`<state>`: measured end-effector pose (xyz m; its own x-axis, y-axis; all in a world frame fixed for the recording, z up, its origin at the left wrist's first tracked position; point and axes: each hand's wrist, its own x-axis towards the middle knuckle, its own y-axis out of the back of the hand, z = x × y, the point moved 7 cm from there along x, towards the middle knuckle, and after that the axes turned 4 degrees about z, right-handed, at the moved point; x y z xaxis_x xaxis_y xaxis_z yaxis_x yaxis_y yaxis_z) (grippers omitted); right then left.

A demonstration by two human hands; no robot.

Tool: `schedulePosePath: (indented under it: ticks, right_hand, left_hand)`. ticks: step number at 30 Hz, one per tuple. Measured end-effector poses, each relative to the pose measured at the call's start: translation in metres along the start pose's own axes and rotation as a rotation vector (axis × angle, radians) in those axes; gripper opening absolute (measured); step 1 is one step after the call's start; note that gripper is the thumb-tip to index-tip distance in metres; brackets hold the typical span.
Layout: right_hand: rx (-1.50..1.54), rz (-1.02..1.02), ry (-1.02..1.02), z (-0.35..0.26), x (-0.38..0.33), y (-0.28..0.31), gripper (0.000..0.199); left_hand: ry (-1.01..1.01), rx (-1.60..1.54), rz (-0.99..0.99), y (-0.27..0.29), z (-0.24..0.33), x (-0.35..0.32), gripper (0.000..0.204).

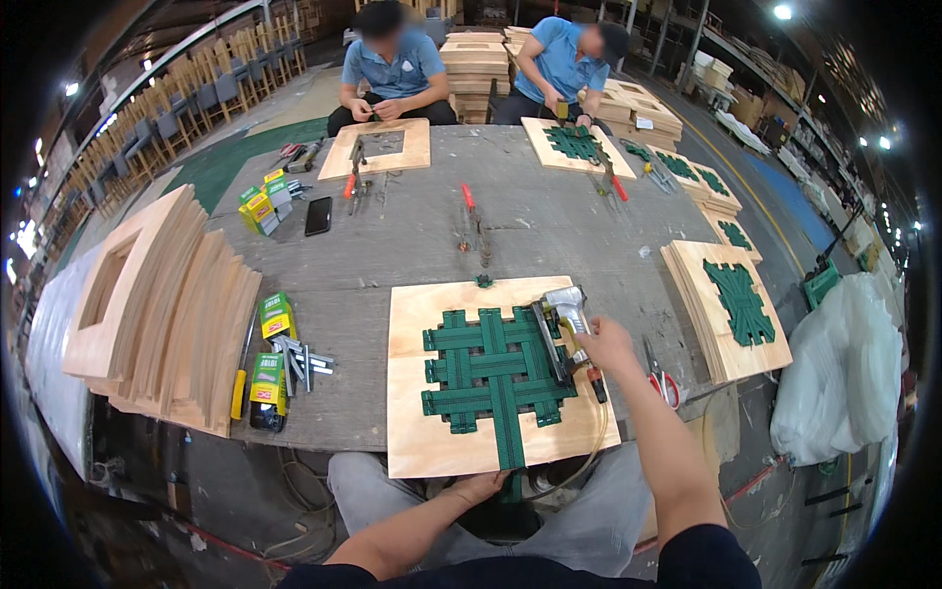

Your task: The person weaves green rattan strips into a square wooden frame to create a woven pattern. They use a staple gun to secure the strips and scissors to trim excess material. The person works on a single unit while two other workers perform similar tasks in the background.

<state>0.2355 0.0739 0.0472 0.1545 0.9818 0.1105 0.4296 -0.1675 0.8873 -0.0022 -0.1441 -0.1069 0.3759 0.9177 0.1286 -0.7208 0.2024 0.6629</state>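
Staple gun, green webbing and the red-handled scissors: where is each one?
staple gun (561,312): head view, on its silver body.
green webbing (488,371): head view, on the woven middle.
red-handled scissors (663,381): head view, on the handles.

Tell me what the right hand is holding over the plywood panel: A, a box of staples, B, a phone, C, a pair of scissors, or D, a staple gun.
D: the right hand grips a silver staple gun set against the green webbing on the plywood panel.
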Motion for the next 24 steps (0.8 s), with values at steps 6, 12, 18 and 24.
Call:
schedulePosePath:
  ticks: [6,12,18,24]
  right_hand:
    - [0.126,-0.308,-0.262,0.0,0.05,-0.048,0.046]
    - [0.679,-0.186,-0.327,-0.026,0.018,-0.028,0.033]
    - [0.945,-0.048,-0.503,-0.04,-0.062,0.034,0.038]
    - [0.808,-0.313,-0.484,-0.059,-0.169,0.018,0.038]
  left_hand:
    - [-0.087,0.287,0.108,0.003,-0.002,0.0,0.047]
    - [-0.06,0.282,0.122,0.008,-0.012,-0.002,0.04]
    - [-0.006,0.222,0.03,0.006,-0.013,0.002,0.044]
    - [-0.006,0.255,0.091,0.008,-0.014,0.003,0.046]
